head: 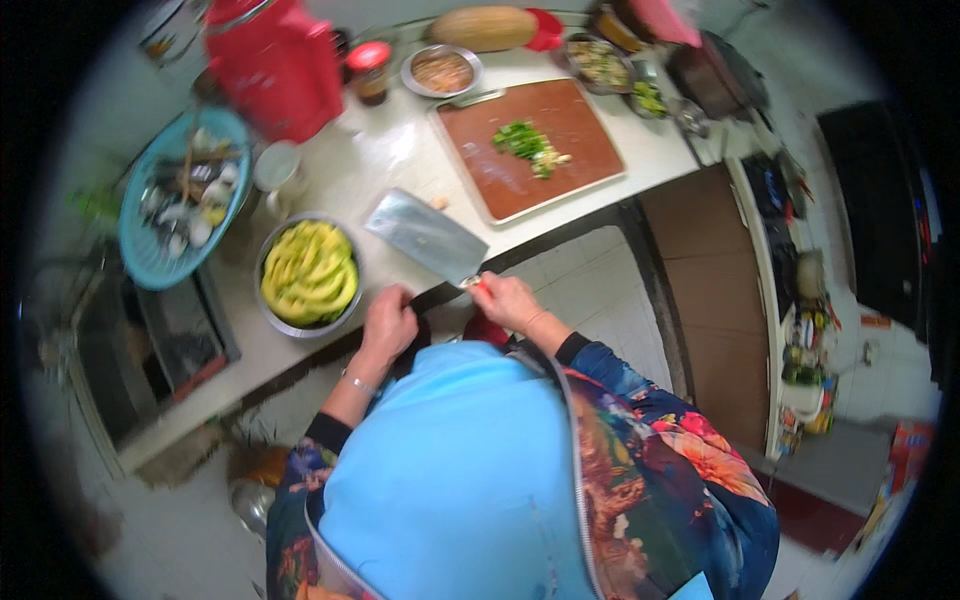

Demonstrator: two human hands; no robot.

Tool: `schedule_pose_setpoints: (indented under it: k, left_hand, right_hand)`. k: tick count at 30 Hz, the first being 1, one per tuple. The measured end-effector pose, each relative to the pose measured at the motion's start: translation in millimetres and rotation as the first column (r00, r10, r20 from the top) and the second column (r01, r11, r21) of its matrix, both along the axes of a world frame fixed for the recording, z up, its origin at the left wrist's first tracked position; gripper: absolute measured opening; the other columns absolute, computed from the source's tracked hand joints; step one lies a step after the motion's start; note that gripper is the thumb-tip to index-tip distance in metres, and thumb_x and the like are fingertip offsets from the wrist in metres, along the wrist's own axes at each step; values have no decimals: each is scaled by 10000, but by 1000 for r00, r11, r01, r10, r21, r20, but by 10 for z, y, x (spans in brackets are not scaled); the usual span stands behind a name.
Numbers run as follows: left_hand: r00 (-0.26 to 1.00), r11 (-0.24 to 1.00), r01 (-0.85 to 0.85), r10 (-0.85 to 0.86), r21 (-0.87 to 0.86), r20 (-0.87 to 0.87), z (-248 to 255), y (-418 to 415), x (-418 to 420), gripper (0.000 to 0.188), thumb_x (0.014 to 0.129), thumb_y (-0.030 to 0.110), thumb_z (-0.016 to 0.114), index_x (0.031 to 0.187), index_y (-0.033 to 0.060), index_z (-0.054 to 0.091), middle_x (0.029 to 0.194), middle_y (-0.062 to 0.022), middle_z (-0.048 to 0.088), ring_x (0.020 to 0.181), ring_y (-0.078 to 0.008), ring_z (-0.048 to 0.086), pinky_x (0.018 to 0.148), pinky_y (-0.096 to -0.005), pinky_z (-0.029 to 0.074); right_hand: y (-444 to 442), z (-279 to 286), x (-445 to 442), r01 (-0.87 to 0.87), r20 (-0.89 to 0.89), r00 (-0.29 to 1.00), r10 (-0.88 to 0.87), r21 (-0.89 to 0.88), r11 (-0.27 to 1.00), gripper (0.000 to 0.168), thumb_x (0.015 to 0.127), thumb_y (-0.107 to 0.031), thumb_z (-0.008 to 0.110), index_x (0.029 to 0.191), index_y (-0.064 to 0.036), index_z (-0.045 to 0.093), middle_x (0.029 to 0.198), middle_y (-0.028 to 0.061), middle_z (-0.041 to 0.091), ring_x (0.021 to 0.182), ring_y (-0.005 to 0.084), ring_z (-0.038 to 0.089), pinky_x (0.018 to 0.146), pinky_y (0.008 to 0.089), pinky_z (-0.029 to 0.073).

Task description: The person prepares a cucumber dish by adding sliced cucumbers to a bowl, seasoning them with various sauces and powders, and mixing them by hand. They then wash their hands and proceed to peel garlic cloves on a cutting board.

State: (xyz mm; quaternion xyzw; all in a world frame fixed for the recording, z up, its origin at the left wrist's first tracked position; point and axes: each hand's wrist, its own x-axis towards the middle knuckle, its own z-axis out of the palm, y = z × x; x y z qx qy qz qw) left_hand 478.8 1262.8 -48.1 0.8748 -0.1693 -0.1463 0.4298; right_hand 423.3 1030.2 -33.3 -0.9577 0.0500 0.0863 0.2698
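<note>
My right hand grips the handle of a cleaver, whose broad metal blade points up and left over the counter's front edge. My left hand is at that edge with its fingers curled; whether it holds anything is hidden. Just left of it stands a metal bowl of sliced yellow-green vegetable. Beyond the cleaver, a brown cutting board with a pale rim bears chopped green onion and small pale chopped pieces. A small light-coloured scrap lies between blade and board.
On the left are a blue plastic basket with eggshells, a sink, a white mug and a red container. A red-lidded jar, a bowl of minced food and more bowls line the back.
</note>
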Motion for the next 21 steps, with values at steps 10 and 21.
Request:
schedule_pose_setpoints:
  k: [10,21]
  left_hand:
    - [953,987,-14,-36,162,300,409,-629,460,414,741,4,601,1139,58,501,1018,-202,462,895,-382,545,714,-442,481]
    - [907,967,-172,81,187,414,110,-820,883,85,816,140,582,799,71,629,790,-144,581,713,-351,584,627,-439,476]
  right_hand:
    - [-1719,767,84,601,17,787,-617,205,772,375,856,-387,600,783,-19,594,666,203,601,623,362,613,591,430,495]
    - [-3697,275,482,606,33,793,-608,-138,783,356,718,-306,704,939,-30,666,804,158,673,652,265,667,608,370,535]
